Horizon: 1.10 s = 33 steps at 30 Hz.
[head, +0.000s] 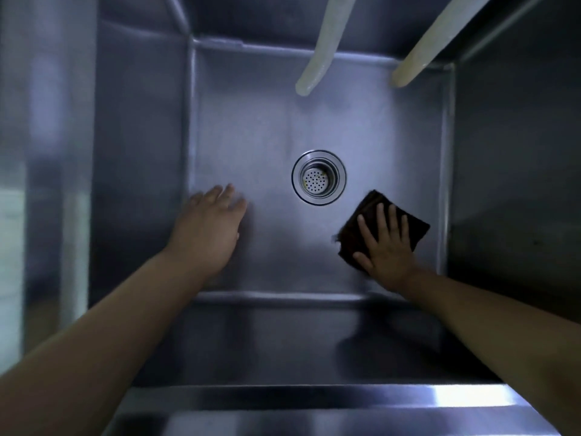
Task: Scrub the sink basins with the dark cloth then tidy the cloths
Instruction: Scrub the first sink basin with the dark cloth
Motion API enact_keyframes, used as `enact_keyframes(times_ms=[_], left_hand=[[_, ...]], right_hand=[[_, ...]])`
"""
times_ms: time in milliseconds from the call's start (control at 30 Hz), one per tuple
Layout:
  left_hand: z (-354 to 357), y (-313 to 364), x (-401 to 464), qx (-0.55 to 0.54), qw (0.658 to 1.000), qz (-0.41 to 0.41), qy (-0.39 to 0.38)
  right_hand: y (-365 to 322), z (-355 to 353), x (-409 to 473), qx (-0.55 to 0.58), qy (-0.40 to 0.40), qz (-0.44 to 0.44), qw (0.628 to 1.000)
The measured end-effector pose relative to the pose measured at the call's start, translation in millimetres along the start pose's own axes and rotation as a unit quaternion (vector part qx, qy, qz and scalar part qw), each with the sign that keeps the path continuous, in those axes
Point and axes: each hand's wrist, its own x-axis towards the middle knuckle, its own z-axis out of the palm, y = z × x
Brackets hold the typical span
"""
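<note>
1. Right hand (387, 247): fingers spread flat, palm pressing the dark cloth (374, 215) onto the basin floor (257, 146), near the right wall.
2. Left hand (209, 226): open, fingers loosely together, holding nothing, at the floor's left edge; contact cannot be judged.
3. Drain strainer (318, 177): between the hands, just beyond the cloth's far corner.
4. Two pale hoses (323, 48) overhang the far wall; bare floor lies beyond the drain.
</note>
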Motion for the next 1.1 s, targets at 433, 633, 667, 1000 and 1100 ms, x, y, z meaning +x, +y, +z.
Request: enact_keyframes(times_ms=[433,633,667,1000,1100], left_hand=[[-35.7,-74.2,-64.4,0.128,0.965,0.027,0.226],[-32.6,-76.5,-63.5,0.116,0.966,0.022,0.229],[-32.5,-76.2,-63.9,0.117,0.964,0.022,0.239],[-36.0,-59.4,-64.2,0.177,0.963,0.027,0.2],[-29.9,-38.2,-56.2,0.156,0.96,0.034,0.229]], right_hand=[[-166.7,-30.6,76.2,-0.029,-0.004,-0.154,0.988],[-249.2,-43.9,107.2,-0.038,-0.035,-0.218,0.975],[-252.9,-44.1,105.9,-0.041,-0.037,-0.225,0.973],[-147.9,-30.0,52.4,-0.069,-0.02,-0.276,0.959],[-98.6,-26.4,41.1,-0.051,-0.034,-0.23,0.971]])
